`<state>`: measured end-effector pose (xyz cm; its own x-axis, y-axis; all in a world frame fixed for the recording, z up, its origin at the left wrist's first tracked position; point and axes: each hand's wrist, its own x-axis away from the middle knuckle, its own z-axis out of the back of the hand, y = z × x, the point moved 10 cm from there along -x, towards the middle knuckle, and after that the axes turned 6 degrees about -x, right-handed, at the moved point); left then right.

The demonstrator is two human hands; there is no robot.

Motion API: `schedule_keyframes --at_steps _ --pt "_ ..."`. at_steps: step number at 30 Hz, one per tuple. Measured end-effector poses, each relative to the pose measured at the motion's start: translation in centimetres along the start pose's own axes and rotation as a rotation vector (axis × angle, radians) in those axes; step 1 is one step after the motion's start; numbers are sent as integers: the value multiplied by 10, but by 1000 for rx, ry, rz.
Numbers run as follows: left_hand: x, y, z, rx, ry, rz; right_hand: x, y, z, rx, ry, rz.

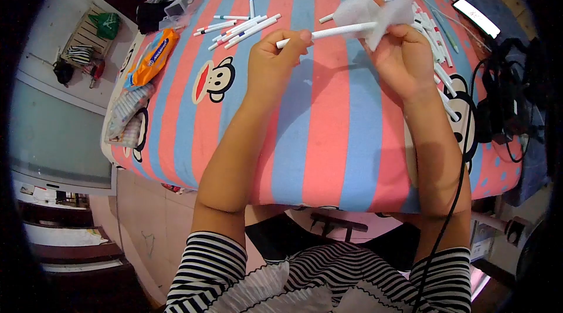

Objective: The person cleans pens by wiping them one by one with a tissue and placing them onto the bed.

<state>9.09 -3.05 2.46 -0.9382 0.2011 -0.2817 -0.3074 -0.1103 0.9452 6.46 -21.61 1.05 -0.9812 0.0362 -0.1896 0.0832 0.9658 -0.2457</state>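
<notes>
A slim white marker pen [337, 31] is held level above the striped cloth, spanning from hand to hand. My left hand [275, 58] pinches its left end between thumb and fingers. At the other end my right hand [406, 61] is closed on a thin white wipe [394, 14], which lies against the pen. Part of the wipe hangs beyond the fingers, and some right fingers are hidden behind it. Several white pens with coloured bands [249, 30] lie beyond my left hand. More white pens [437, 40] are scattered beside and behind my right hand.
The pink and blue striped cloth [328, 137] covers the surface before me. An orange packet [155, 58] lies at its left edge, near clear plastic packaging [183, 8]. On the right are a lit phone [476, 18] and black cables [504, 96]; one cable runs past my right arm.
</notes>
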Motion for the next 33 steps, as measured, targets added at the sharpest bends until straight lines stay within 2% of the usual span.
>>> schedule_keyframes --at_steps 4,7,10,17,22,25,28,31,33 --pt "1 4 1 11 18 -59 -2 1 5 128 9 1" --pt "2 9 2 18 35 -116 3 25 2 364 14 -134" --pt "1 10 6 166 41 -88 8 45 7 418 12 -285" --pt "1 10 -5 150 -42 -63 26 67 5 648 -21 -513" --pt "3 17 -4 244 -10 -141 22 51 9 768 50 -405" --pt "1 17 -3 194 -42 -179 17 40 8 749 70 -303" --pt "8 12 -19 -52 -213 -31 15 30 1 686 16 -206" --pt "12 17 -30 -122 -238 -166 12 24 -6 662 9 -125" --pt "12 17 -29 -139 -217 -174 10 19 -5 651 27 -80"
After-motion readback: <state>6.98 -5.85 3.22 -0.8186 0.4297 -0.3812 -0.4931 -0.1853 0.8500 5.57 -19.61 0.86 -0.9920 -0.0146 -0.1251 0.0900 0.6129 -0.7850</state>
